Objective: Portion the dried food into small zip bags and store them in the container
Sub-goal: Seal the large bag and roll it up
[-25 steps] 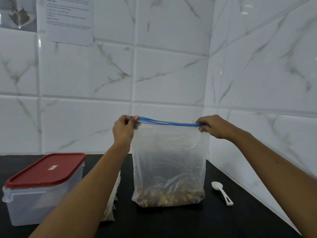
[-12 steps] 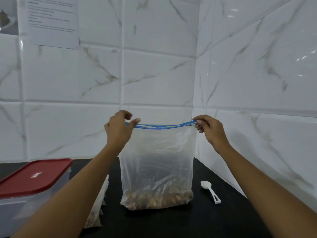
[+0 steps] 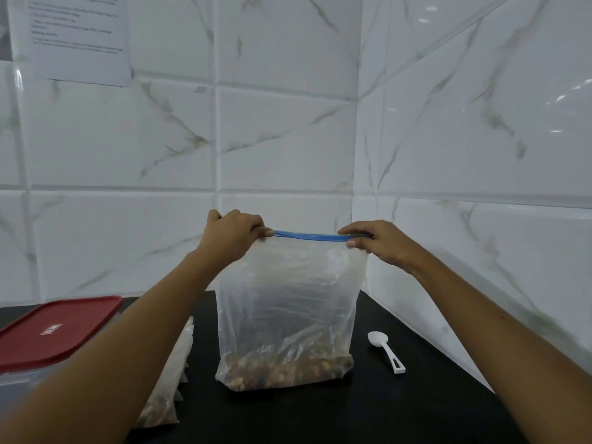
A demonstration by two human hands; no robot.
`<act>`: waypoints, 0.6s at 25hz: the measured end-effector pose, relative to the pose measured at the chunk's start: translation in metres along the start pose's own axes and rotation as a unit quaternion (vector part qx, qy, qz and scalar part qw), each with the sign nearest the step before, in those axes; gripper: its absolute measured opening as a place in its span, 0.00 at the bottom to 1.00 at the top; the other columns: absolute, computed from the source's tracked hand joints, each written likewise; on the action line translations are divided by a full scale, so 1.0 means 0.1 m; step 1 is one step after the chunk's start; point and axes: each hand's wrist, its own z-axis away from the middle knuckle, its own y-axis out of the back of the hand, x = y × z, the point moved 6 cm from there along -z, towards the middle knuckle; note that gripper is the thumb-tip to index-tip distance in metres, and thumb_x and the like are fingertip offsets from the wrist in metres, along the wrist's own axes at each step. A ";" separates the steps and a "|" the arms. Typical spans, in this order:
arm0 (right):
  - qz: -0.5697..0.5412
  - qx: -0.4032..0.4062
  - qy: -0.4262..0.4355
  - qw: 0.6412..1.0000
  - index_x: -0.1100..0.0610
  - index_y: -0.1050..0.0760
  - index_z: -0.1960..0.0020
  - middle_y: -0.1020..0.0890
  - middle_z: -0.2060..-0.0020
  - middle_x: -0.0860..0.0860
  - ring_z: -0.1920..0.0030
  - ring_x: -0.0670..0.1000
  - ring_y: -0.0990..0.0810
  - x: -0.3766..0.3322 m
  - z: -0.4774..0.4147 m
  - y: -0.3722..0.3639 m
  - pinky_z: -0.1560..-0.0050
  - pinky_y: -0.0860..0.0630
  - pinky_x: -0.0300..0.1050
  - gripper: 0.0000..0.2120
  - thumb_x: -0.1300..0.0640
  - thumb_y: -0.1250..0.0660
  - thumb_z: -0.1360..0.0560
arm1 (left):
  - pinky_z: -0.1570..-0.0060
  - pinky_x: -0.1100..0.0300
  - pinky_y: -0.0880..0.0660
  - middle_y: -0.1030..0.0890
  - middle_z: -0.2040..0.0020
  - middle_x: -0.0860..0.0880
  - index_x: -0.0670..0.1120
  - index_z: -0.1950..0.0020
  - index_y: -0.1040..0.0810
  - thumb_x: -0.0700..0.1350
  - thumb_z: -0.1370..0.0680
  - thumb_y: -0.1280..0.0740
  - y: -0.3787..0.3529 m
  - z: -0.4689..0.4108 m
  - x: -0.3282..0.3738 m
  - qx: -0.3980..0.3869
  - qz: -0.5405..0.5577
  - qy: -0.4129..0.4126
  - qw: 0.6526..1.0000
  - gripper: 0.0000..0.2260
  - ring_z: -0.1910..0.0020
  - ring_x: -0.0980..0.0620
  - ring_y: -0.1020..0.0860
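The left hand [image 3: 235,233] and right hand [image 3: 381,246] each pinch one end of the blue zip strip [image 3: 307,236] on the large zip bag [image 3: 288,309]. The bag stands mid-counter [image 3: 400,411] with dried food [image 3: 285,370] at its bottom. A red-lidded container [image 3: 54,331] sits at 9 o'clock and a white scoop [image 3: 386,350] at 3, near the tiled wall's edge.

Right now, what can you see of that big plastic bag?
The big bag is clear, crinkled plastic with a blue zip strip along its top. It stands upright on the black counter, brown dried food filling only its bottom. The left hand and right hand pinch the strip's two ends.
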 end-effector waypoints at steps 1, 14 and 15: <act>0.080 -0.018 0.011 0.997 0.57 0.26 0.36 0.23 0.48 0.48 0.49 0.47 0.26 -0.04 -0.05 0.02 0.48 0.32 0.35 0.16 0.61 0.37 0.23 | 0.51 0.57 0.44 0.23 0.58 0.50 0.48 0.49 0.23 0.57 0.21 0.44 0.01 -0.03 -0.01 -0.037 0.003 -0.019 0.999 0.15 0.55 0.50 0.28; 0.102 0.186 -0.019 0.977 0.62 0.20 0.46 0.20 0.50 0.63 0.51 0.62 0.21 -0.13 -0.86 0.00 0.55 0.26 0.44 0.10 0.63 0.39 0.23 | 0.48 0.54 0.36 0.20 0.50 0.45 0.44 0.49 0.22 0.40 0.22 0.39 0.10 -0.47 -0.33 0.129 -0.014 0.106 0.986 0.07 0.51 0.44 0.23; 0.062 0.208 0.002 0.976 0.64 0.20 0.48 0.20 0.51 0.64 0.51 0.63 0.20 -0.16 -0.83 0.06 0.51 0.24 0.47 0.10 0.64 0.38 0.24 | 0.48 0.54 0.36 0.20 0.50 0.44 0.43 0.49 0.22 0.40 0.22 0.39 0.16 -0.43 -0.33 0.160 -0.003 0.103 0.982 0.07 0.51 0.44 0.23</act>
